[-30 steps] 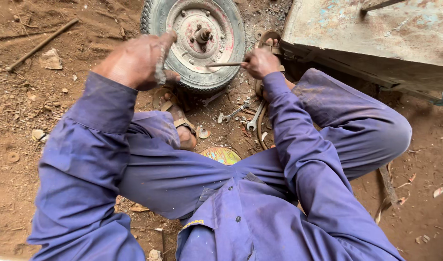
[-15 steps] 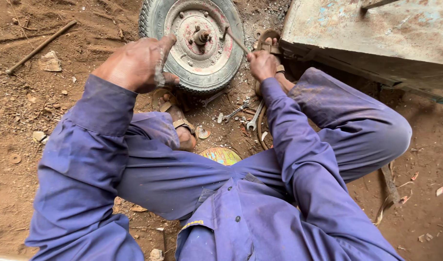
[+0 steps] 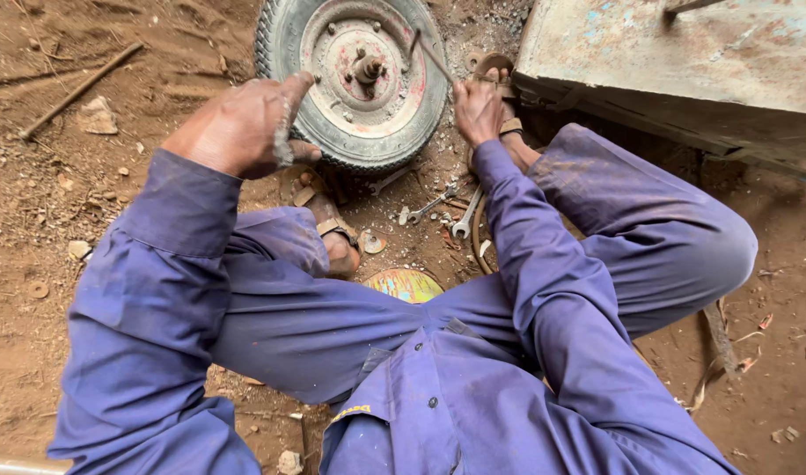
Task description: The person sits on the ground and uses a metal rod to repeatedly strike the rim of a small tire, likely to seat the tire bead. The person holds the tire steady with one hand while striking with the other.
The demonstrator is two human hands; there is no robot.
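My right hand [image 3: 479, 107] has swung its gripped rod [image 3: 431, 54] upright, while my left hand [image 3: 245, 127] clasps the heavy, stiff wheel [image 3: 350, 84] by its tread.

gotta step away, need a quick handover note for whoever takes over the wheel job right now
Left hand: gripping the tyre's left edge, steadying the small wheel, which stands on the dirt.
Right hand: holds a thin metal rod whose tip reaches over the rusty rim, near the tyre's edge.
Spanners lie loose on the ground below the wheel, between the knees. A worn metal body sits to the right.
Done: wheel is off and in hand.
Left: tyre is still on the rim; the hub bolt remains in place.
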